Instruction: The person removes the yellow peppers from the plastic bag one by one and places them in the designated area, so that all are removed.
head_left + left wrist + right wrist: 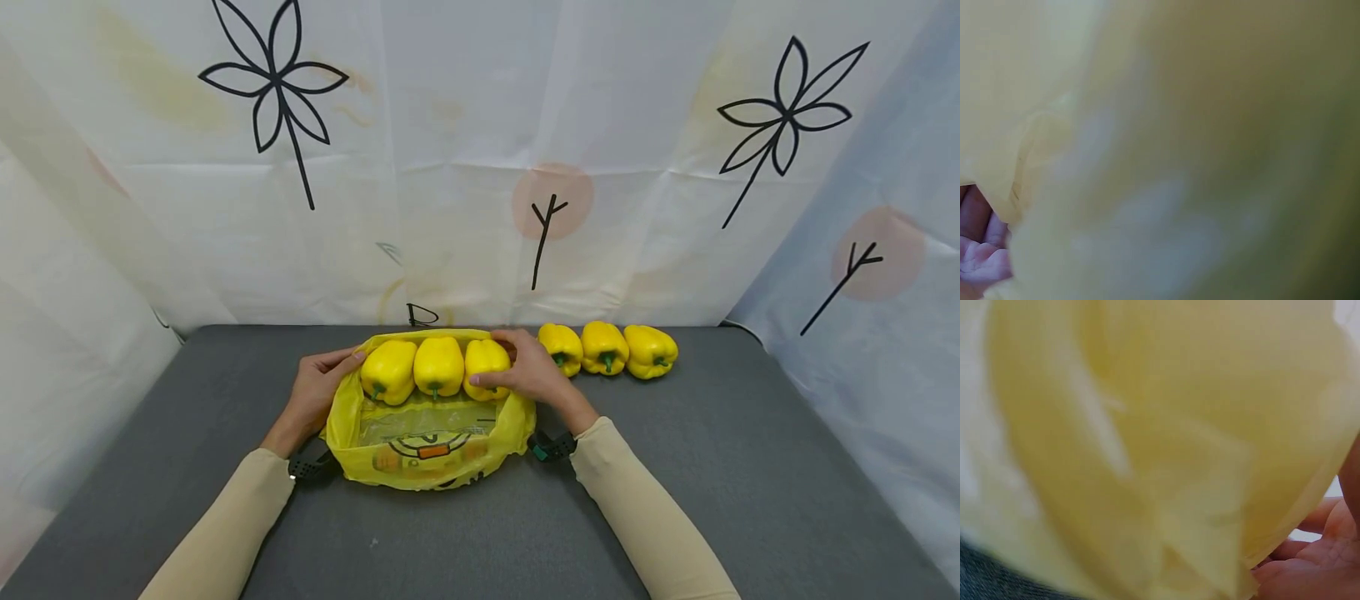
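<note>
A yellow plastic bag (427, 454) lies open on the grey table (750, 467). Three yellow bell peppers sit in a row at its far rim: left (387, 371), middle (438, 365), right (486, 360). My right hand (525, 367) grips the right pepper, thumb in front and fingers over its top. At the bag's left rim my left hand (322, 383) holds the plastic beside the left pepper. Both wrist views are filled with blurred yellow bag plastic (1179, 156) (1147, 456); only a bit of palm shows in each (979, 250) (1316, 562).
Three more yellow peppers (606, 347) stand in a row on the table just right of the bag, by the back wall. A white curtain with black flower prints (480, 167) closes in the back and both sides. Grey tabletop extends toward me.
</note>
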`<state>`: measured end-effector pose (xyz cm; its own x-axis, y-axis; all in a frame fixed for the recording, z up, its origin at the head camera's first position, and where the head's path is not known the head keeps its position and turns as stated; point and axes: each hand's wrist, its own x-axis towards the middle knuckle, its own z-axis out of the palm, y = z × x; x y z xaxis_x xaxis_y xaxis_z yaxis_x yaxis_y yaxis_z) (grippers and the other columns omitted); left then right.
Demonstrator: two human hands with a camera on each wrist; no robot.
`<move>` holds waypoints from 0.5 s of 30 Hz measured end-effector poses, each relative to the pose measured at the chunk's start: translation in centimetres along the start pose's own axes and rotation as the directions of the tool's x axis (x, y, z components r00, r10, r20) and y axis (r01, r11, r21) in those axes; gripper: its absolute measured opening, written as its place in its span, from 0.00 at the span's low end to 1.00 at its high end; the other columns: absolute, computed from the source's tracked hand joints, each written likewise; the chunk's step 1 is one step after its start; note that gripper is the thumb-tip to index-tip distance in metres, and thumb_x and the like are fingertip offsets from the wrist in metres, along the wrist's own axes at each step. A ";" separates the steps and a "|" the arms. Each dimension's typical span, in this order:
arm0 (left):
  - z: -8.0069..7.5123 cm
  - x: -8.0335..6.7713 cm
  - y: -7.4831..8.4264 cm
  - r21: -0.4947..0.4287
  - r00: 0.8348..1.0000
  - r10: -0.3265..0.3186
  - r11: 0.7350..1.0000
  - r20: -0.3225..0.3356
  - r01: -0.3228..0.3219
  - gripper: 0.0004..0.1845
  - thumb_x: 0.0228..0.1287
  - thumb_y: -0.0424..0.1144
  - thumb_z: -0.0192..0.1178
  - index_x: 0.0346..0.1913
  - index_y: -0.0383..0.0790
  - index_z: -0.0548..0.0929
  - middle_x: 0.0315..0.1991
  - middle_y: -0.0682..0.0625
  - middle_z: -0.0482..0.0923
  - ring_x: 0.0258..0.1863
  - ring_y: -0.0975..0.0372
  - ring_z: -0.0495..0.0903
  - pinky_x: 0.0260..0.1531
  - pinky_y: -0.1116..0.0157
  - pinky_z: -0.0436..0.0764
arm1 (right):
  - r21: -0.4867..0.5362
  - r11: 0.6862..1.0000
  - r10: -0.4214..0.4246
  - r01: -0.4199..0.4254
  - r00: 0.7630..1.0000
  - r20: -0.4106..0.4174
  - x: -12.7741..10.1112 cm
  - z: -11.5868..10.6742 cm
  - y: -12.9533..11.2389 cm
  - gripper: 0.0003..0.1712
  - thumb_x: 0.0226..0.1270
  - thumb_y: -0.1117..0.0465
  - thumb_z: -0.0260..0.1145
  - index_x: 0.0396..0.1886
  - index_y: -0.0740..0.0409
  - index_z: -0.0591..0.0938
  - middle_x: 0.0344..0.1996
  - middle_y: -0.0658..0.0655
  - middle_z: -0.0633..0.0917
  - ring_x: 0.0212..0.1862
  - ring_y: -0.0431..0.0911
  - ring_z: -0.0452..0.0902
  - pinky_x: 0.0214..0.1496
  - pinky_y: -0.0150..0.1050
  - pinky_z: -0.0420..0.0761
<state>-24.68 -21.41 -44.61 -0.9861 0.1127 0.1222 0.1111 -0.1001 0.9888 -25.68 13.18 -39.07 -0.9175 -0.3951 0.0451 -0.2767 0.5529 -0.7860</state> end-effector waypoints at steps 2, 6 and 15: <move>0.0 0.0 0.0 -0.003 1.000 -0.001 1.000 -0.001 0.001 0.28 0.76 0.40 0.61 0.66 0.19 0.72 0.46 0.56 0.87 0.42 0.62 0.88 0.42 0.64 0.88 | -0.006 1.000 0.013 -0.013 1.000 0.013 0.0 0.0 0.0 0.48 0.60 0.50 0.79 0.74 0.65 0.69 0.68 0.64 0.73 0.63 0.57 0.74 0.64 0.53 0.78; 0.0 0.0 0.0 -0.002 1.000 0.005 1.000 0.005 -0.005 0.28 0.76 0.40 0.60 0.66 0.19 0.71 0.46 0.56 0.87 0.42 0.62 0.88 0.42 0.65 0.88 | 0.015 0.998 0.053 -0.054 0.998 0.034 -0.1 0.0 0.0 0.48 0.60 0.49 0.79 0.74 0.62 0.68 0.67 0.62 0.74 0.62 0.56 0.74 0.62 0.51 0.79; 0.0 0.0 -0.1 -0.020 1.000 0.013 1.000 0.008 -0.012 0.28 0.76 0.39 0.60 0.66 0.18 0.71 0.46 0.55 0.87 0.41 0.62 0.88 0.42 0.65 0.88 | 0.098 0.992 0.066 -0.077 0.992 0.109 -0.2 -0.3 0.0 0.54 0.55 0.52 0.82 0.76 0.60 0.62 0.70 0.61 0.69 0.69 0.56 0.68 0.69 0.51 0.74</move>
<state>-24.72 -21.44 -44.72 -0.9836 0.1196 0.1353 0.1208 -0.1215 0.9852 -25.55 13.47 -38.89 -0.8972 -0.4354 -0.0746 -0.1761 0.5075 -0.8435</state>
